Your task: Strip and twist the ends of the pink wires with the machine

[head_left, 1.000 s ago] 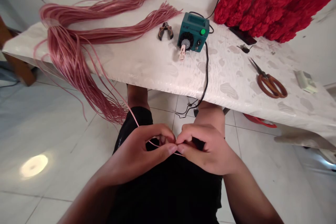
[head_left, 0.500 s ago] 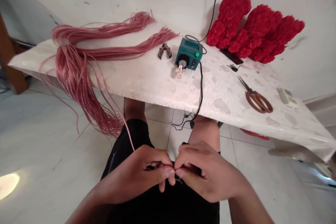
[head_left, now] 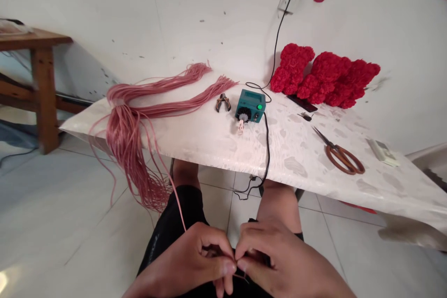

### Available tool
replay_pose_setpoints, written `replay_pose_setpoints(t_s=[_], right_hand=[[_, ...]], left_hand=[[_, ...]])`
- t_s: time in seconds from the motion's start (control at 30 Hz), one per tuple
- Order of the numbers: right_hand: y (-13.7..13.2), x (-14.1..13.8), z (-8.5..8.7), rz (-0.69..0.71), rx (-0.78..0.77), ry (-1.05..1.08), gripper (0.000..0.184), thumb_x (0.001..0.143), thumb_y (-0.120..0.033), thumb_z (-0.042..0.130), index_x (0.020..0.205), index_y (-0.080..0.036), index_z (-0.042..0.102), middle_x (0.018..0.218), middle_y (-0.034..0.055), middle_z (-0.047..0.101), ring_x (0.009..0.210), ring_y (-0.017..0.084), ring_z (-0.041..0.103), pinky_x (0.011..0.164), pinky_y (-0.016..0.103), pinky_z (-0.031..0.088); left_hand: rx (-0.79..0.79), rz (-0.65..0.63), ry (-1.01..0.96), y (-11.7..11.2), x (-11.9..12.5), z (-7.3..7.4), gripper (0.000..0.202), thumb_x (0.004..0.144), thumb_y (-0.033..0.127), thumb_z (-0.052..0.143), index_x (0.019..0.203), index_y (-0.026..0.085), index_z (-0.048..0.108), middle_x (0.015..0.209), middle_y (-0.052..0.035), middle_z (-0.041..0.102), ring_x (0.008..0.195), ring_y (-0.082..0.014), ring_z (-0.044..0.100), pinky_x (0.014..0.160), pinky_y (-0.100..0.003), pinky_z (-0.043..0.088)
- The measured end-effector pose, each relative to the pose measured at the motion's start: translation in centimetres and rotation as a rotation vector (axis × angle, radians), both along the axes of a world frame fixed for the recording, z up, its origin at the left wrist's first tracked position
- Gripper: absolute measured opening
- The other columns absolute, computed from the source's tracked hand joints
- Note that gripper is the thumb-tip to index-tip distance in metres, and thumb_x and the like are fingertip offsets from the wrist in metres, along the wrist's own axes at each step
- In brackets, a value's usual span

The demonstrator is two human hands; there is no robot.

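My left hand (head_left: 206, 258) is closed in a pinch above my lap, around a thin pink cord (head_left: 177, 198). That cord runs up from the hand to the big pink cord bundle (head_left: 122, 135) draped over the table's front edge. Thumb and forefinger of my right hand (head_left: 263, 256) pinch at the same spot, fingertips touching those of my left. A short thin end (head_left: 240, 277) pokes out below the fingertips. The exact point of grip is hidden by the fingers.
On the table (head_left: 195, 137) stand a teal machine (head_left: 250, 104) with a green button and a small clip, pliers (head_left: 222, 102), orange-handled scissors (head_left: 340, 153), red fluffy flower bunches (head_left: 324, 77) and a pale small device (head_left: 383, 151). A black cable (head_left: 268, 149) hangs over the front edge.
The view has tilted upward, so the table and hands sit lower in the picture and a wall socket shows. Both hands keep their pinch at the cord.
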State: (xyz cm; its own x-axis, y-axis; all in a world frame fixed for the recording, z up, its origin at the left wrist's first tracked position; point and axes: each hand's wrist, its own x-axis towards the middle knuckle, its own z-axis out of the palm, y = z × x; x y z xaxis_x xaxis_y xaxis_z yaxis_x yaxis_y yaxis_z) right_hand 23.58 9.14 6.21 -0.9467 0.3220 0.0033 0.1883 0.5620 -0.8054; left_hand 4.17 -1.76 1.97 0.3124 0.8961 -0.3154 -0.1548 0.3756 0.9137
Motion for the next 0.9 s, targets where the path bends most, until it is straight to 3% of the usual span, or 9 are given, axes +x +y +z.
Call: replay_pose_setpoints(t_s=[0.2, 0.53, 0.67, 0.8, 0.9], right_hand=[[0.0, -0.4, 0.3, -0.02, -0.038, -0.025, 0.009, 0.081, -0.013, 0.062, 0.083, -0.019, 0.067, 0.072, -0.0036, 0.06, 0.06, 0.007, 0.051, 0.06, 0.02, 0.038], [1.1, 0.0, -0.6, 0.003, 0.037, 0.023, 0.005, 0.087, -0.018, 0.059, 0.089, -0.021, 0.062, 0.078, -0.0032, 0.059, 0.065, 0.009, 0.053, 0.062, 0.022, 0.04], [1.9, -0.2, -0.6, 0.011, 0.068, 0.069, 0.003, 0.088, -0.018, 0.06, 0.089, -0.02, 0.061, 0.075, -0.0037, 0.057, 0.064, 0.009, 0.053, 0.061, 0.022, 0.04], [3.6, -0.3, -0.1, -0.053, 0.069, 0.106, 0.004, 0.088, -0.018, 0.062, 0.084, -0.02, 0.062, 0.072, -0.0039, 0.057, 0.062, 0.009, 0.051, 0.058, 0.021, 0.039], [6.4, -0.6, 0.3, -0.158, 0.036, 0.141, 0.01, 0.092, -0.023, 0.061, 0.084, -0.02, 0.062, 0.071, -0.0031, 0.058, 0.064, 0.01, 0.052, 0.058, 0.022, 0.04]], left_hand=[[-0.012, 0.009, 0.027, -0.2, 0.1, 0.4, 0.026, 0.087, 0.039, 0.068, 0.081, 0.014, 0.063, 0.072, -0.0063, 0.074, 0.06, -0.0129, 0.068, 0.058, -0.022, 0.049], [0.057, 0.04, 0.317, 0.3, 0.3, 1.8, 0.02, 0.093, 0.03, 0.054, 0.083, 0.015, 0.064, 0.073, -0.0003, 0.068, 0.061, -0.0101, 0.057, 0.058, -0.022, 0.042], [0.133, 0.08, 0.485, 0.5, 0.2, 2.3, 0.023, 0.095, 0.028, 0.051, 0.081, 0.017, 0.065, 0.074, 0.0012, 0.067, 0.069, -0.0119, 0.058, 0.067, -0.024, 0.042], [0.201, 0.157, 0.537, 1.6, -0.1, 1.8, 0.024, 0.095, 0.028, 0.049, 0.079, 0.018, 0.063, 0.071, 0.0024, 0.063, 0.071, -0.0128, 0.058, 0.068, -0.024, 0.041], [0.266, 0.274, 0.622, 3.2, -0.4, 0.8, 0.026, 0.096, 0.029, 0.048, 0.077, 0.018, 0.061, 0.069, 0.0024, 0.06, 0.069, -0.0131, 0.057, 0.065, -0.024, 0.042]])
